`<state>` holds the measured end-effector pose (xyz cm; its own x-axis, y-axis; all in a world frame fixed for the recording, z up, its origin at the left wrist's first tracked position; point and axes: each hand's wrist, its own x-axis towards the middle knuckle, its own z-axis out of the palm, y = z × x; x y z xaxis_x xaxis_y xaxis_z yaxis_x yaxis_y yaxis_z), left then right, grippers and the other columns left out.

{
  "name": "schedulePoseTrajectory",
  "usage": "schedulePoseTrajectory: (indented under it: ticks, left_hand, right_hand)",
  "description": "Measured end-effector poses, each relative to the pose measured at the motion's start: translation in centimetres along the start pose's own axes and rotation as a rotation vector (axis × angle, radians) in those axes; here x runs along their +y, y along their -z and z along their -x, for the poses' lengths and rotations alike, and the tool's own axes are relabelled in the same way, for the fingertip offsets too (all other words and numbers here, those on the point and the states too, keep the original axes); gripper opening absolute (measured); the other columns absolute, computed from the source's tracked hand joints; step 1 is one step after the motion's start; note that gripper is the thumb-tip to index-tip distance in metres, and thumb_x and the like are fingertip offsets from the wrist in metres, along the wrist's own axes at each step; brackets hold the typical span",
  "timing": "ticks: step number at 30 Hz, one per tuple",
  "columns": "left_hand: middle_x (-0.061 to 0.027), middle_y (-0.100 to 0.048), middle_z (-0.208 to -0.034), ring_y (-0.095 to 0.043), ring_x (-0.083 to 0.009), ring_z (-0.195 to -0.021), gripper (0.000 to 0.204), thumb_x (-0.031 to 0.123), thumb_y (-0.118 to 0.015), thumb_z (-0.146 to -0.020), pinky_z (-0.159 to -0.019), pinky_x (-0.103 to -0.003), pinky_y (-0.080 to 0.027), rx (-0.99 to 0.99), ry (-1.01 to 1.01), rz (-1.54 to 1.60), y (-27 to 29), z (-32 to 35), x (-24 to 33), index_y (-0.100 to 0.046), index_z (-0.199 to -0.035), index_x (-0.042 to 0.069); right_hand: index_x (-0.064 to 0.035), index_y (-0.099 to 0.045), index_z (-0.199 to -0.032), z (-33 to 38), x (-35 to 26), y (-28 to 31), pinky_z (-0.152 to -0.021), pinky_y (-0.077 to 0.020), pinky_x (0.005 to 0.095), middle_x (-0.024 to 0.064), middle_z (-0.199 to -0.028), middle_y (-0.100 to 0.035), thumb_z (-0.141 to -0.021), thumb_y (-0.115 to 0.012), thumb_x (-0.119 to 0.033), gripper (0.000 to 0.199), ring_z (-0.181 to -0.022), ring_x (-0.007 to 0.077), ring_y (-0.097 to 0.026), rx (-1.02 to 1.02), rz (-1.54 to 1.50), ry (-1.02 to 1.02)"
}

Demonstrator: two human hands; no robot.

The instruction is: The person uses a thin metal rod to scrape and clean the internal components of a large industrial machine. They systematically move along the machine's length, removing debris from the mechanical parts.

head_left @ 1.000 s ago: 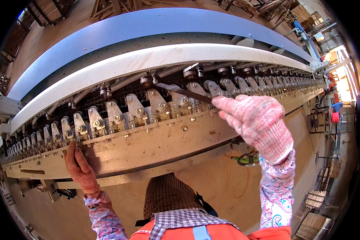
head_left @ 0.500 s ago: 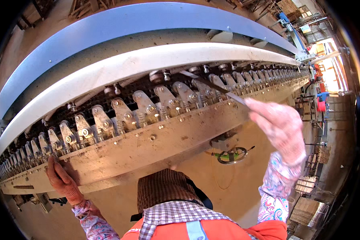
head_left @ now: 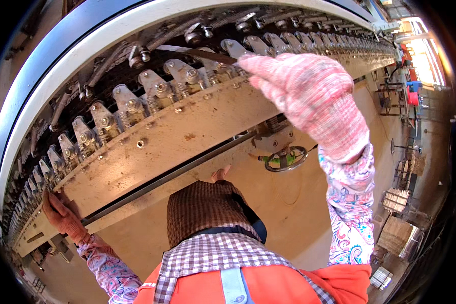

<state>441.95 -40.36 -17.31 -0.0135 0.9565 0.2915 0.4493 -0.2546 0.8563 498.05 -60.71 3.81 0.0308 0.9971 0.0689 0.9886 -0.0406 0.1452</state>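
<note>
Pink-gloved, gripping the dark strip [head_left: 200,52] in closed right hand [head_left: 309,96]; best to guide steadily past levers [head_left: 159,87], resting left hand [head_left: 65,217] with extended fingers on the beam [head_left: 114,167].

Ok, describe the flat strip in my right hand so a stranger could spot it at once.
Find the long tan beam and the row of metal brackets along its top edge. Follow that row to the pink-gloved right hand; a thin, dark strip juts leftward from it. Unlike the stubby brackets and coiled springs nearby, it is one straight, flat length.
</note>
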Motion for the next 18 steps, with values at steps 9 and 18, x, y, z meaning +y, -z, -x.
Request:
schedulePoseTrajectory:
  ticks: [9, 18]
  left_hand:
    - [-0.0065, -0.064, -0.126, -0.064, -0.0139, -0.103, 0.039, 0.028, -0.058, -0.109, -0.088, -0.026, -0.055, 0.093, 0.113, -0.012, -0.6, 0.4, 1.5, -0.061, -0.138, 0.003]
    - [-0.0157, -0.061, -0.134, -0.063, -0.0274, -0.117, 0.048, 0.038, -0.053, -0.109, -0.098, -0.038, -0.051, 0.149, 0.097, -0.112, -4.1, 0.9, 4.3, -0.063, -0.137, 0.0]
  right_hand:
    - [-0.0178, -0.069, -0.112, 1.2, 0.3, -1.2, -0.054, -0.0534, 0.043, 0.0062, -0.082, -0.064, -0.092, -0.059, -0.018, 0.022, -0.071, 0.026, -0.069, 0.027, 0.169, 0.129]
    - [-0.0177, -0.069, -0.111, 0.8, -0.4, 0.5, -0.056, -0.0543, 0.0447, 0.008, -0.075, -0.064, -0.093, -0.059, -0.019, 0.021, -0.073, 0.0283, -0.07, -0.093, 0.099, -0.005]
